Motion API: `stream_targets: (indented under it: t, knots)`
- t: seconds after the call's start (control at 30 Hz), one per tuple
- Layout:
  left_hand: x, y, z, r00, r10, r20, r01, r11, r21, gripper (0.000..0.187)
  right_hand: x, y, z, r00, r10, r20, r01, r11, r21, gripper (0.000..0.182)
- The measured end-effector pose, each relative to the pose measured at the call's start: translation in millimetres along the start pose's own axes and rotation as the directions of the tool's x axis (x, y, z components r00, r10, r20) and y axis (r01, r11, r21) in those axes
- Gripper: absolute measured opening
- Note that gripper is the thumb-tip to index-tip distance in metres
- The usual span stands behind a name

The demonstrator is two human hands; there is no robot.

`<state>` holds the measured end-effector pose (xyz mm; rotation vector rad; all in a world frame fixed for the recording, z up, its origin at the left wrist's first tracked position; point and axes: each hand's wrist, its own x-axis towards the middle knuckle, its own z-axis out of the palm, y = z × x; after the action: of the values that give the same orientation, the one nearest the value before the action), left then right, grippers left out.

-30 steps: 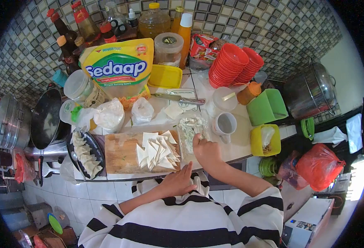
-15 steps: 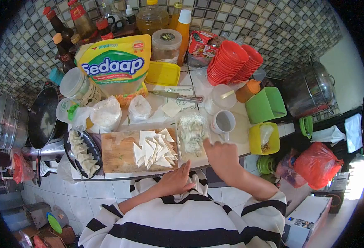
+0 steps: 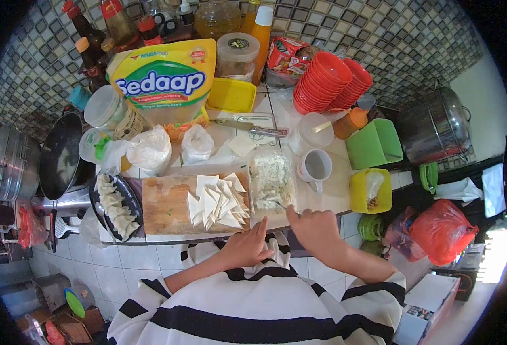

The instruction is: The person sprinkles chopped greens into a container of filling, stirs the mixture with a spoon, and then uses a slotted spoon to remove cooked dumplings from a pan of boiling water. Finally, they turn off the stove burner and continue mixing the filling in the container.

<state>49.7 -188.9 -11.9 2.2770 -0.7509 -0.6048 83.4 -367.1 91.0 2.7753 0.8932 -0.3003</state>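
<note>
Now, stock on your desk (image 3: 334,195), per current view:

- L hand (image 3: 245,248): at nr. edge of desk, just below clear tray (image 3: 292,175); fingers spread, grip open, nothing held.
- R hand (image 3: 317,230): index fingertip by tray's nr. R corner, other fingers curled; can't tell if grip is open or closed on sth. small, nor if tip touches tray.
- Filling, pale w/ green bits (image 3: 271,178): in tray, between board & mug; spread over most of it.
- Wrappers, cut, approx. one pile (image 3: 216,201): R side of wooden board (image 3: 167,201), overlapping, unfilled as far as visible.
- Dumplings (image 3: 115,206): already folded, in a row on dark plate (image 3: 134,201), L of board.
- Mug, white (image 3: 314,167): R of tray, upright.
- Knife (image 3: 265,131): behind tray, apart from both hands.
</note>
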Motion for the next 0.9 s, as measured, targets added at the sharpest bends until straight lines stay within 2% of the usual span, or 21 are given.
stream_targets:
  t: [0.07, 0.13, 0.17, 0.2, 0.23, 0.27, 0.33, 0.4, 0.53, 0.6, 0.63, 0.73, 0.8, 0.83, 0.9]
  knots:
    - [0.2, -4.2, 5.5, 1.000, 0.024, -0.018, -0.023, 1.000, 0.009, 0.079, -3.0, 3.7, 1.1, 1.000, 0.014, 0.028, -0.014, 1.000, 0.003, 0.036]
    - [-0.2, -7.5, 9.5, 0.989, 0.103, -0.104, -0.096, 0.993, 0.065, 0.079, 0.7, 5.7, 10.2, 0.998, 0.034, 0.054, -0.035, 0.999, 0.007, 0.035]
    - [0.4, -3.8, 4.5, 0.989, 0.107, -0.101, -0.101, 0.993, 0.066, 0.079, 9.5, 8.4, 26.7, 0.995, 0.103, -0.006, -0.103, 0.995, 0.007, 0.031]
    - [1.1, 2.9, -4.4, 1.000, 0.024, 0.010, -0.024, 0.998, 0.052, 0.080, 16.7, 10.7, 39.5, 0.983, 0.171, -0.065, -0.170, 0.985, 0.011, 0.028]
    - [1.5, 6.6, -8.9, 0.991, -0.062, 0.119, 0.056, 0.997, 0.047, 0.081, 21.9, 12.9, 45.7, 0.983, 0.171, -0.064, -0.171, 0.985, 0.010, 0.028]
    - [1.1, 5.6, -6.6, 0.991, -0.062, 0.117, 0.057, 0.997, 0.046, 0.081, 27.2, 14.9, 50.0, 0.970, 0.225, -0.097, -0.222, 0.974, 0.038, 0.025]
    - [-0.2, 2.1, -1.0, 1.000, 0.016, 0.001, -0.016, 0.996, 0.089, 0.079, 34.5, 14.5, 54.0, 0.952, 0.276, -0.130, -0.269, 0.961, 0.069, 0.023]
    - [-0.2, 4.9, -3.8, 1.000, 0.006, 0.009, -0.006, 0.997, 0.081, 0.079, 37.7, 11.0, 55.4, 0.950, 0.298, -0.096, -0.294, 0.954, 0.057, 0.029]
    - [0.2, 5.6, -5.4, 0.999, -0.027, 0.028, 0.025, 0.998, 0.065, 0.079, 17.6, -3.7, 27.0, 0.970, 0.241, -0.031, -0.237, 0.966, 0.103, 0.026]
    - [0.1, 4.4, -6.4, 0.998, -0.032, 0.055, 0.029, 0.998, 0.054, 0.079, 5.5, -18.1, 13.4, 0.971, 0.178, 0.161, -0.199, 0.972, 0.124, 0.024]
    - [0.8, 4.2, -6.9, 0.996, -0.033, 0.082, 0.030, 0.999, 0.043, 0.078, 6.8, -20.5, 15.9, 0.970, 0.181, 0.162, -0.202, 0.972, 0.122, 0.024]
    - [0.8, 5.2, -6.6, 0.996, -0.028, 0.080, 0.023, 0.998, 0.063, 0.078, 15.3, -18.7, 36.1, 0.966, 0.242, 0.086, -0.252, 0.958, 0.136, 0.021]
    - [-0.1, 5.5, -4.8, 0.999, -0.018, 0.044, 0.016, 0.998, 0.057, 0.078, 31.2, -4.4, 43.5, 0.950, 0.302, -0.084, -0.288, 0.947, 0.145, 0.020]
    - [-0.2, 5.4, -4.8, 1.000, -0.008, 0.005, 0.008, 0.999, 0.054, 0.078, 34.7, 0.1, 39.0, 0.949, 0.304, -0.085, -0.290, 0.946, 0.146, 0.020]
    - [0.3, 5.1, -6.2, 1.000, -0.010, 0.021, 0.008, 0.998, 0.070, 0.078, 39.7, 7.9, 24.5, 0.933, 0.359, -0.030, -0.348, 0.920, 0.179, 0.023]
